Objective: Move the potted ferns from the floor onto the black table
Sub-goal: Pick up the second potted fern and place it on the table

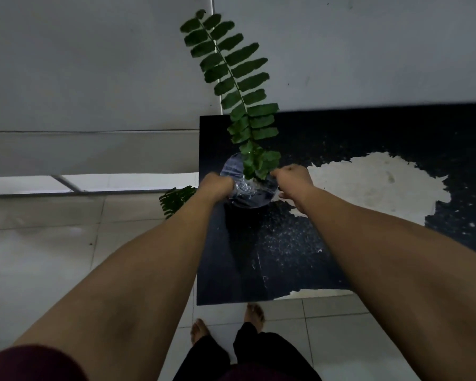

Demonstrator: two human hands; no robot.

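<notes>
A tall fern [232, 75] stands in a clear plastic pot [249, 193] near the left edge of the black table [368, 138]. My left hand [217, 185] grips the pot's left side and my right hand [293, 178] grips its right side. Whether the pot rests on the table or hangs just above it, I cannot tell. The fronds of a second fern [175, 200] show on the floor left of the table, partly hidden behind my left forearm; its pot is out of sight.
The black tabletop has a large worn pale patch [377, 188] on its right half. A white wall rises behind, with a low ledge [88, 154] at the left. Pale floor tiles [39, 248] spread to the left, and my bare feet [226, 320] stand at the table's front edge.
</notes>
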